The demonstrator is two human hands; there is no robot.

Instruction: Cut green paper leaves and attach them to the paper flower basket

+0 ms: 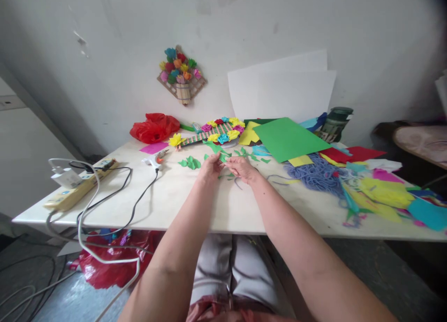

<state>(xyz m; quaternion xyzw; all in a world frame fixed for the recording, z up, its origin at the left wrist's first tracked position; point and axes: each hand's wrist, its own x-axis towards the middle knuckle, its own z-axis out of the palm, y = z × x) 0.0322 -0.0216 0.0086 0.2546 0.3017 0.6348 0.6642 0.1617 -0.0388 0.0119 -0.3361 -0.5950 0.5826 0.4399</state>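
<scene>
Over the middle of the table, my left hand (pixel 211 166) and my right hand (pixel 241 169) meet with fingers pinched. A piece of green paper (pixel 213 146) shows at the fingertips; its held part is mostly hidden by my fingers. Cut green paper leaves (pixel 190 162) lie in a small heap left of my left hand. More leaf-shaped green pieces (pixel 254 157) are scattered beyond my right hand. Behind them sits a woven piece (pixel 206 135) decorated with yellow, pink, red and blue paper flowers. Thin grey-blue yarn (pixel 238 184) trails beneath my right hand.
A white glue gun (pixel 152 161) lies at left, its cord running toward a power strip (pixel 78 187). A red plastic bag (pixel 154 128) is at the back. To the right are a green sheet (pixel 289 138), a blue yarn tangle (pixel 316 175), coloured paper scraps (pixel 387 192) and a dark bottle (pixel 335 124).
</scene>
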